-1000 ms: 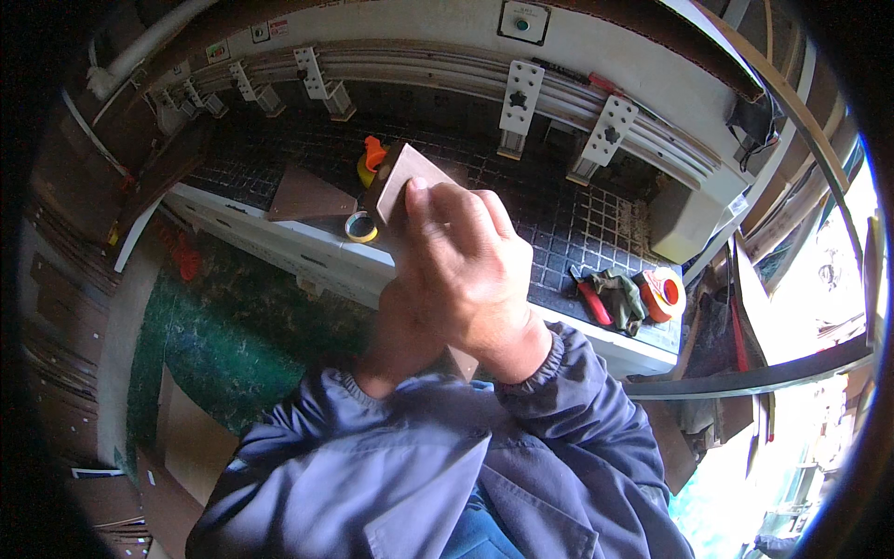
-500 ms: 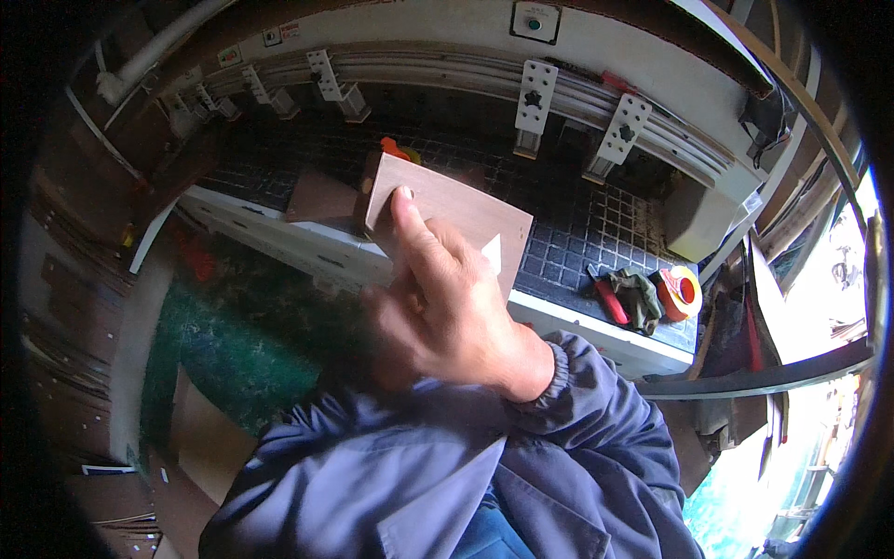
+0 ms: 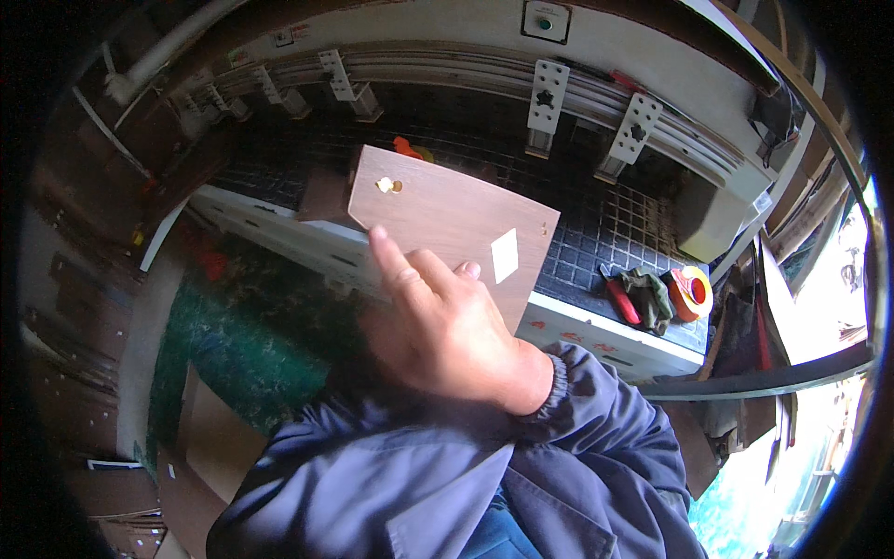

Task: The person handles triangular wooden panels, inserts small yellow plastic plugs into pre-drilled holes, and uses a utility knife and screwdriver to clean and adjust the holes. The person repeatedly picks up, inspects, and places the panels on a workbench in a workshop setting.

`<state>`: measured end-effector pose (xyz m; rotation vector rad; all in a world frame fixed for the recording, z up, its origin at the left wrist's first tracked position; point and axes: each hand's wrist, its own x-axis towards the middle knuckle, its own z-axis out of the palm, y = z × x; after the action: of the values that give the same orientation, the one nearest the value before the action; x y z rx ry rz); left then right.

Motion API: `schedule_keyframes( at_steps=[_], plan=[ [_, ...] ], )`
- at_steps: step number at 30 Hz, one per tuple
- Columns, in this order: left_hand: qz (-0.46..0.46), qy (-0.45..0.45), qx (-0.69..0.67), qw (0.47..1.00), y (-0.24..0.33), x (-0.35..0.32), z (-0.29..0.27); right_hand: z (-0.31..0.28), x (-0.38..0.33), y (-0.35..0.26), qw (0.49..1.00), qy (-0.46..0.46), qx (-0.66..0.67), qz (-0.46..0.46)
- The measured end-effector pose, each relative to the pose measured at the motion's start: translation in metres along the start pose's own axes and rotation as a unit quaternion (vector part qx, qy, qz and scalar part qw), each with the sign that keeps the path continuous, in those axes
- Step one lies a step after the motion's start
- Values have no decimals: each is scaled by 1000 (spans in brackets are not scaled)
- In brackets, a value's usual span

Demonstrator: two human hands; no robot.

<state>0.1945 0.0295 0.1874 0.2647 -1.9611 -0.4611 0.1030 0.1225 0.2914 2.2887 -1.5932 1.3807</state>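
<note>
A brown wood-grain panel (image 3: 447, 214) is tilted up over the front edge of the machine bed. A round hole with a pale gold fitting (image 3: 387, 185) shows near its far left corner, and a blank white label (image 3: 504, 256) sticks to its right part. My right hand (image 3: 447, 326) is closed at the panel's near edge, one finger stretched along the left corner and another fingertip on the face. My left hand (image 3: 377, 328) lies in shadow, mostly hidden behind the right one; its fingers cannot be made out.
Behind the panel runs a black gridded bed (image 3: 596, 224) with white clamp brackets (image 3: 549, 107) on rails above. On its right end lie a red-handled tool (image 3: 622, 301), a dark green cloth (image 3: 649, 296) and a tape roll (image 3: 690, 294). Brown boards (image 3: 214, 433) stand at lower left.
My right hand has slid back toward me across the panel, baring the hole and fitting and the whole white label. The view has shifted slightly.
</note>
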Motion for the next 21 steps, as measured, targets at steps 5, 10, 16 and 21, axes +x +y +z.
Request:
schedule_keyframes(
  at_steps=[5,10,16,21],
  plan=[
    [68,40,16,997,-7,9,-1,-4,-13,12,986,83,126,-73],
    [-399,88,-439,800,11,31,-5,-28,-62,35,989,131,56,39],
    [-384,140,-504,760,23,44,-13,-32,-129,83,945,241,-2,222],
    [-373,109,-499,774,30,37,5,-37,-135,82,948,254,-127,146]
  ],
)
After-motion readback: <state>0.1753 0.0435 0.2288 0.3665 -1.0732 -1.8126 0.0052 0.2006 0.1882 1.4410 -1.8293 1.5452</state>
